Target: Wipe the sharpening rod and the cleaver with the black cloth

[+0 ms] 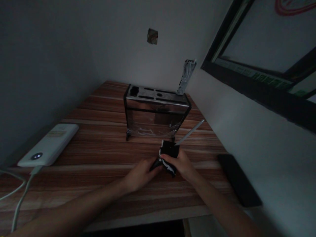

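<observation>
In the head view, my left hand [139, 174] is closed around the dark handle of a knife [189, 132]. Its narrow grey blade points up and to the right. My right hand [184, 164] grips a black piece with torn-looking white edges [170, 148], thumb on its near face. This piece covers the middle of the knife; its material is unclear in the dim light. Just beyond my hands stands a knife block [159, 103] with a slotted metal top and clear plastic film around its lower part. A plastic-wrapped handle [186, 75] sticks up from its right end.
A white power bank [49, 144] with a plugged-in cable [23, 197] lies at the left of the wood-grain table [103, 148]. On the right, a dark phone-like slab [239, 179] lies by the wall. A dark window frame [256, 89] juts along the right wall.
</observation>
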